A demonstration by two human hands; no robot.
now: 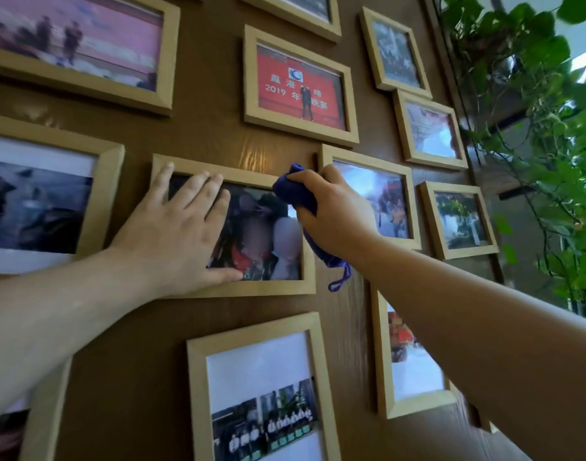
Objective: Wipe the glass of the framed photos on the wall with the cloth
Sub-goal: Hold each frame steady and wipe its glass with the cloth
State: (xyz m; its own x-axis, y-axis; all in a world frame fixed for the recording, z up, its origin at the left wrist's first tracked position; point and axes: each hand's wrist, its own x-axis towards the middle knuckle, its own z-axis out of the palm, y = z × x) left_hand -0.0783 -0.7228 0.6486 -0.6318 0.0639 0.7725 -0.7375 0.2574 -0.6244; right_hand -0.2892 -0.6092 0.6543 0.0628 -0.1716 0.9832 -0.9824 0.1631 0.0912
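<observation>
The left hand (pixel 172 227) is lying flat, fingers apart, hiding part of the centre frame (pixel 271 287). The right hand (pixel 335 214) is clutching the blue cloth (pixel 296 194), its fingers hidden.

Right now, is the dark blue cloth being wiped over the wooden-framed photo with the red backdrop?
No, the right hand presses the dark blue cloth on the wooden-framed group photo below it.
</observation>
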